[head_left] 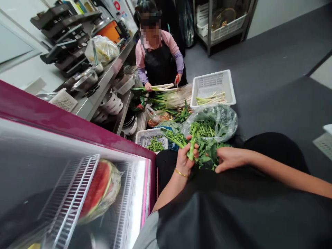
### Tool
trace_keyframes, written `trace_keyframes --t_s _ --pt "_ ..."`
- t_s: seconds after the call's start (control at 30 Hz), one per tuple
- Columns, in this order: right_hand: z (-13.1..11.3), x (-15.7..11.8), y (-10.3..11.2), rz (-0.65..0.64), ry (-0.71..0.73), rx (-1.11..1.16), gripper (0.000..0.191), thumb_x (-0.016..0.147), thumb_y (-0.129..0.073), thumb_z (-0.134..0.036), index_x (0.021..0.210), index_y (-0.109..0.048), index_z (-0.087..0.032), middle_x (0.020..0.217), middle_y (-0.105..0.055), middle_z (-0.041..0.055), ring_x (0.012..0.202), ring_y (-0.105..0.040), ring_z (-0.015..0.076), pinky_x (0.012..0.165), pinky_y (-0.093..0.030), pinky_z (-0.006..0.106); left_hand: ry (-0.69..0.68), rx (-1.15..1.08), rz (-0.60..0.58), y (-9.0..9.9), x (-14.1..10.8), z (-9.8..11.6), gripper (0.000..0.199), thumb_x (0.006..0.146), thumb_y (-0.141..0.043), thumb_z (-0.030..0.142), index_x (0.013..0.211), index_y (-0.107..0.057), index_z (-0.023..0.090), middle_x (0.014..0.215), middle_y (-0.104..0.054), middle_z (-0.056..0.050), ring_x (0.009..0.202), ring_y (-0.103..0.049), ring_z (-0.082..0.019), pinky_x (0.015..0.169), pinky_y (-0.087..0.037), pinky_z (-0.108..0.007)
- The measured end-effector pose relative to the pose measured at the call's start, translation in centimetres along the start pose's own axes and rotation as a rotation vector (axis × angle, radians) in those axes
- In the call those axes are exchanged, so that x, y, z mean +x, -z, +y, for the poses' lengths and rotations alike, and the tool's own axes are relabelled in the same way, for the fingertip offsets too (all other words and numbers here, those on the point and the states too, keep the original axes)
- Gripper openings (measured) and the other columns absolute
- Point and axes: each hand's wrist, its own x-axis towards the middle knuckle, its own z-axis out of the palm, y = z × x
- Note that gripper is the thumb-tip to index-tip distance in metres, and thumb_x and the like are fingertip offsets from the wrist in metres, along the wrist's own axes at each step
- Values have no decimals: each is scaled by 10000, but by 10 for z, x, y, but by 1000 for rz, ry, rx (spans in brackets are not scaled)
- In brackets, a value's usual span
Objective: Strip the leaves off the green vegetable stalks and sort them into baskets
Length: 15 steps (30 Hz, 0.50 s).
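Observation:
My left hand (185, 159), with a gold bangle at the wrist, is closed around green leafy stems (192, 140) with small florets. Just to its right, my right hand (228, 158) has its fingers pressed on a dark green leaf (212, 152) beside the bunch. Loose leaves lie under and between both hands, over the dark apron. Beyond them a clear plastic bag (227, 122) stands open with more green stems inside. A white basket (139, 138) with small green pieces is ahead and to the left.
Across from me a person in a black apron (159, 65) holds long scallions (162, 88) and red scissors (177, 79). A white crate (230, 86) holds pale stalks. At the left, an open fridge with a pink frame (103, 140) contains cut watermelon (97, 186). Steel shelving stands behind.

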Motion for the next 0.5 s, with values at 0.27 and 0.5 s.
trace_keyframes --t_s 0.27,0.5 --pt "-6 57 22 441 -281 203 477 815 -507 -595 733 -636 -142 612 -598 28 493 -486 116 490 -323 248 -36 290 11 -16 1 -15 332 688 -733 396 789 -576 122 646 -624 -41 437 -513 -88 409 -404 -210" --pt "-1 35 -14 613 22 -628 492 979 -285 -415 696 -593 -155 665 -584 67 549 -481 128 534 -217 284 -193 359 269 -18 -3 -25 416 677 -737 414 929 -509 174 596 -559 44 371 -450 -55 359 -318 -166"
